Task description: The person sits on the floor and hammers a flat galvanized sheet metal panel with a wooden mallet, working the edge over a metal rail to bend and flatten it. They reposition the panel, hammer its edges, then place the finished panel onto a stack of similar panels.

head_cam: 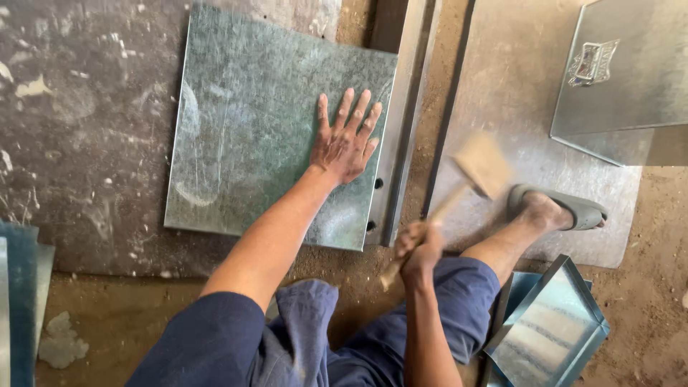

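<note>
Head view: left hand (346,147) presses flat, fingers spread, on the grey galvanised steel sheet (265,129) beside the long steel angle bar (393,143); right hand (419,247), clenched on the blurred wooden mallet (479,166), should strike squarely beyond the fingertips.

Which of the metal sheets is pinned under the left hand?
The square galvanized sheet at centre, left hand flat on it; the other sheets lie untouched.
</note>
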